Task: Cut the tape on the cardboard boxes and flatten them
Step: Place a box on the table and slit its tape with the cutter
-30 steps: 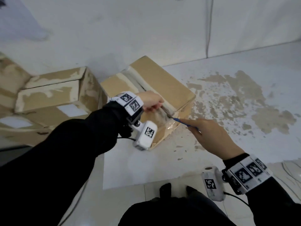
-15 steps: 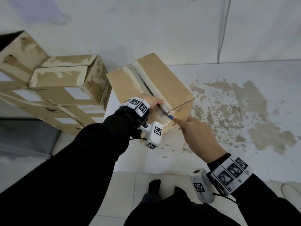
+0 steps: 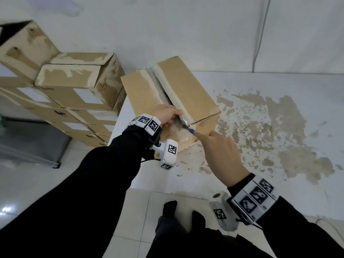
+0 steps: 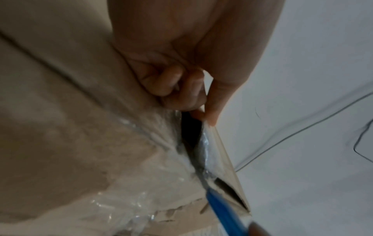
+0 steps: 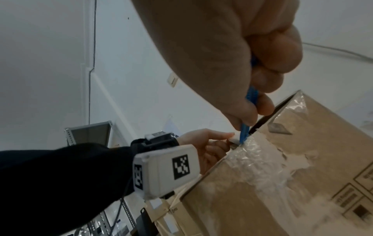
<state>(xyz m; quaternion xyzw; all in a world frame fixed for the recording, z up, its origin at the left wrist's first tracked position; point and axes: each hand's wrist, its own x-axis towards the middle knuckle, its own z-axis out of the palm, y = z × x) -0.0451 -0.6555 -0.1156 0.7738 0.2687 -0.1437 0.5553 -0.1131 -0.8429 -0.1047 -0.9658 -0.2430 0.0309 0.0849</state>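
A brown cardboard box (image 3: 188, 90) stands on the white table (image 3: 279, 183), its top seam covered by clear tape (image 3: 163, 90). My left hand (image 3: 167, 116) grips the near end of a top flap (image 4: 220, 153), fingers curled into the slit beside the thumb. My right hand (image 3: 217, 146) holds a blue-handled knife (image 3: 191, 130), index finger laid along it. The blade tip sits in the crumpled tape (image 5: 248, 153) at the box's near top edge, just right of the left fingers (image 5: 218, 140). The blue handle (image 4: 224, 212) shows in the left wrist view too.
Several worn cardboard boxes (image 3: 74, 84) are stacked to the left against the wall. The tabletop has a large patch of peeled brown surface (image 3: 279, 131) to the right. A grey metal shelf (image 3: 31, 144) stands at lower left, and tiled floor (image 3: 139, 220) lies below.
My right hand has brought the knife in from the right until its tip reached the taped near edge. The left hand kept hold of the flap. My head turned left, showing more stacked boxes.
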